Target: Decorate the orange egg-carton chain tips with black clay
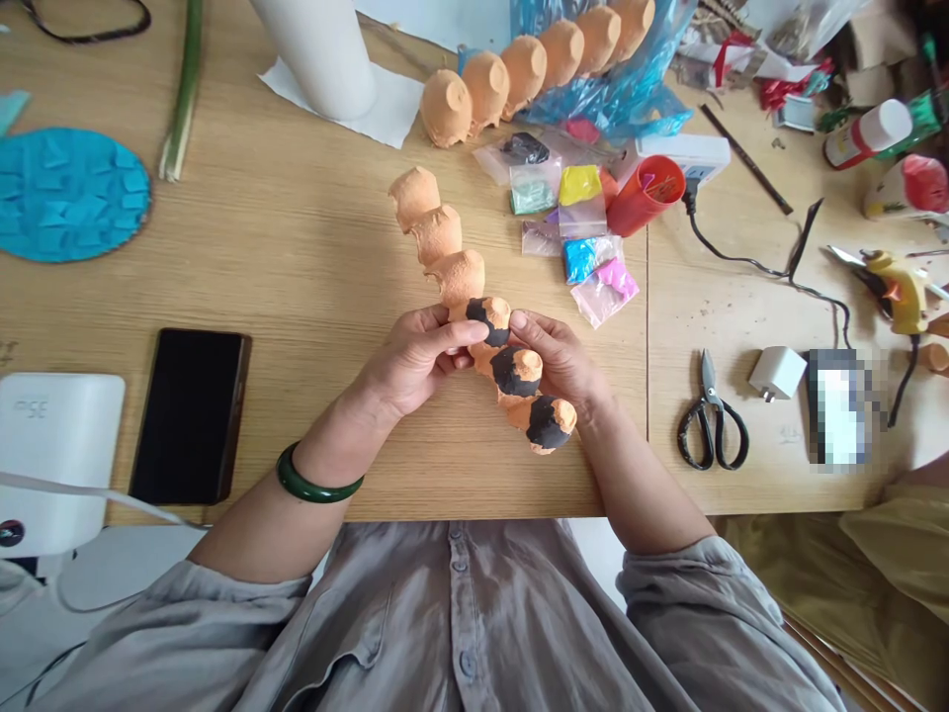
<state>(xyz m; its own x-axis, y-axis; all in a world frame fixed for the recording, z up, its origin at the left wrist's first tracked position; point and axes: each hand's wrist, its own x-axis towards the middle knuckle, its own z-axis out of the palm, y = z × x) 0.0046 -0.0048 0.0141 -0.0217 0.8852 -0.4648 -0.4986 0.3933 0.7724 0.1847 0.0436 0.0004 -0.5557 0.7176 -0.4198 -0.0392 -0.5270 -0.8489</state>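
Observation:
An orange strip of egg-carton cups (461, 273) slants across the space above the table, held between my two hands. Black material, clay-like in look, wraps the sides of the three cups nearest me, leaving their tops orange. My left hand (415, 358) grips the strip at its middle, its thumb pressed on the black band of one cup. From the other side my right hand (556, 358) pinches that same cup, with its thumb against the band. The fingers under the strip are partly hidden. A dark green bangle (315, 487) circles my left wrist.
A second orange carton strip (524, 74) lies at the back by blue plastic. Small bags of coloured clay (582, 188) and a red cup (645, 196) stand before it. Scissors (712, 415) and a glue gun (894, 292) lie right; a phone (191, 415) lies left.

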